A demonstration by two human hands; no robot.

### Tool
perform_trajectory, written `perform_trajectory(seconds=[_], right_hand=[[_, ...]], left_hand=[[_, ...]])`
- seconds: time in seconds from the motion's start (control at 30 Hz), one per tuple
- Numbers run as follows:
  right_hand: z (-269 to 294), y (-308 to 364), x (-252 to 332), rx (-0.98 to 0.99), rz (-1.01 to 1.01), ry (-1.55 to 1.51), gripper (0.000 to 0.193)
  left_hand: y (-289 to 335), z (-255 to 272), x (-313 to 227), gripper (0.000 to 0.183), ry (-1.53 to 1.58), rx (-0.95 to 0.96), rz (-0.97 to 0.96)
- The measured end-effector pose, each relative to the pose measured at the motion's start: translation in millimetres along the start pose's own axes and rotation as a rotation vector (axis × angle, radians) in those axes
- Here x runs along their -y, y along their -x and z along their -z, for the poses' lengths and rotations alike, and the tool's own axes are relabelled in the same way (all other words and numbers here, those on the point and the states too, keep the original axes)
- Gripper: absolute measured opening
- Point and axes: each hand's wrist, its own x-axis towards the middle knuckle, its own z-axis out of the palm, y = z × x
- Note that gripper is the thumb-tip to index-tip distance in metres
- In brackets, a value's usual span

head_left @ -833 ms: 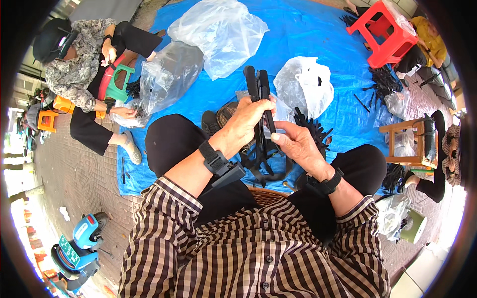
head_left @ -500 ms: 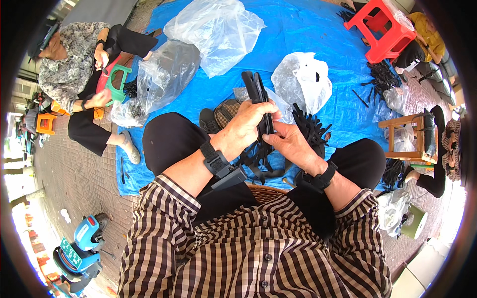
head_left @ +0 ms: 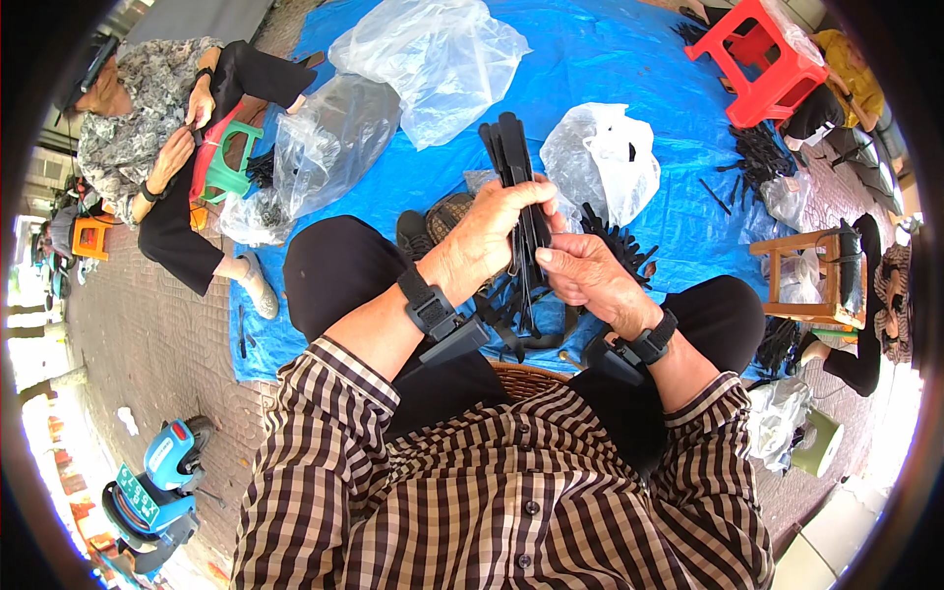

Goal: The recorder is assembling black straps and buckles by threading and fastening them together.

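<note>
In front of me my left hand [head_left: 487, 231] is closed round a bundle of flat black strips [head_left: 509, 152], their rounded ends fanned slightly above my fingers. Thumb and fingers of my right hand [head_left: 592, 280] pinch at the right side of the bundle, seemingly on the edge of one strip. More loose black strips [head_left: 521, 320] lie below my hands, above a wicker basket [head_left: 521, 382] between my legs. To the right of the bundle sits a heap of black strips [head_left: 621, 251].
A blue tarp [head_left: 610, 59] spreads ahead, with clear plastic bags [head_left: 428, 64] and a white bag [head_left: 605, 162] on it. A red stool [head_left: 757, 59] and a wooden stool [head_left: 811, 275] stand right. At left a person [head_left: 147, 128] sits near a green stool [head_left: 231, 167].
The bundle has fanned out a little at the top and risen slightly. My right hand has shifted slightly right. The person at left has brought both hands together.
</note>
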Motion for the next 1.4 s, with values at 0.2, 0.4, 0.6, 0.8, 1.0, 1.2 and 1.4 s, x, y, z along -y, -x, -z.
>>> perform_trajectory(seconds=[0.2, 0.4, 0.6, 0.8, 1.0, 1.2, 1.4], right_hand=[[9.4, 8.0, 9.2, -0.158, 0.079, 0.118, 0.026], [-12.2, 12.5, -8.9, 0.059, -0.140, 0.147, 0.034], [-17.6, 6.0, -18.9, 0.089, -0.081, 0.159, 0.031], [-14.5, 5.1, -16.6, 0.065, -0.073, 0.098, 0.031], [-14.1, 4.4, -17.1, 0.051, -0.071, -0.022, 0.033], [-0.9, 6.9, -22.2, 0.053, 0.144, 0.719, 0.018], [28.2, 11.1, 36.0, -0.454, 0.314, 0.147, 0.027]], left_hand=[[-0.7, 4.4, -18.2, 0.013, 0.073, -0.122, -0.130], [-0.9, 6.1, -25.8, 0.013, 0.046, -0.138, -0.244], [-0.8, 1.2, -14.6, 0.010, -0.078, -0.113, -0.273], [1.4, -7.1, 5.9, 0.008, -0.106, -0.127, -0.182], [0.7, -7.3, 14.6, 0.006, -0.176, -0.082, -0.214], [5.5, -14.3, 7.6, 0.007, -0.351, -0.202, -0.207], [11.4, -8.4, 10.8, 0.022, -1.057, -0.113, -0.144]])
